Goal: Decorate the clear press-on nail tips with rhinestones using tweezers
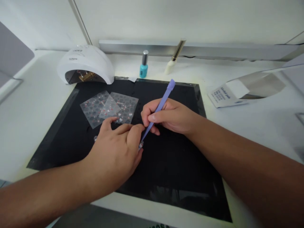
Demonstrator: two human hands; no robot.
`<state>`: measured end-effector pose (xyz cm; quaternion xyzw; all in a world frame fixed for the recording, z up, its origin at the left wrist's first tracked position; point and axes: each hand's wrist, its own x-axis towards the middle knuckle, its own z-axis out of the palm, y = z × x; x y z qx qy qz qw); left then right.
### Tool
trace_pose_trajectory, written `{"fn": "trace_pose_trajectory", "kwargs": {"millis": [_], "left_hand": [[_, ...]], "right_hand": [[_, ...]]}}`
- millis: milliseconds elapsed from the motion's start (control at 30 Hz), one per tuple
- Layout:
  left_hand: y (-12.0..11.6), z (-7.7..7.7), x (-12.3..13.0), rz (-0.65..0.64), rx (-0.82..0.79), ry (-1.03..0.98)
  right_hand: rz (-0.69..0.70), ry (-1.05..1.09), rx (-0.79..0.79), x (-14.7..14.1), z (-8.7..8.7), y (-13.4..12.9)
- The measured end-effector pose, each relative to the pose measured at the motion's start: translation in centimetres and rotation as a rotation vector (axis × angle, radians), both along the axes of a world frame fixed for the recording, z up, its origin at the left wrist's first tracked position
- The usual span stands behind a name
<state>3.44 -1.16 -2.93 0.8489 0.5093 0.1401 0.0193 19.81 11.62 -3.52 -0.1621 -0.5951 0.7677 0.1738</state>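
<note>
White worktop point(251, 133) against a pale wall point(190, 22), black mat point(175, 177) laid on it. Clock directions read from the mat's centre, 12 pointing away from the person.

Key relation: purple stick point(163, 98) has its long axis on a 7-to-1 line, narrow tip down at 7, broad end up at 1. Tip meets a small patterned piece point(141, 144) near mat centre. From the right hand point(172, 117) that piece lies toward 8; from the left hand point(116, 150) toward 3. Left hand is nearer, with the piece right at its thumb and forefinger.

Hands: right grasps the stick pen-style, thumb and fingers closed round it. Left is curled, fingertips at the piece; cannot tell whether it pinches the piece or the piece sits on the thumb.

Counts: one stick; one piece at the tip; two clear printed sheets point(127, 106), overlapping, at 10 to 11; one small roundish item point(95, 138) at 9, partly hidden beside the left hand; one white scrap point(132, 79) at 12; two bottles, blue point(143, 70) at 12 and cream point(169, 68) at 1; one white dome lamp point(87, 60) at 11; one alcohol-pads box point(223, 98) at 2.
</note>
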Motion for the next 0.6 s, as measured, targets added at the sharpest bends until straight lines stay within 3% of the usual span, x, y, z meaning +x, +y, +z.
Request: {"fn": "trace_pose_trajectory", "kwargs": {"millis": [600], "left_hand": [[-0.14, -0.12, 0.03, 0.000, 0.042, -0.023]], "right_hand": [[-0.042, -0.022, -0.008, -0.24, -0.03, -0.25]]}}
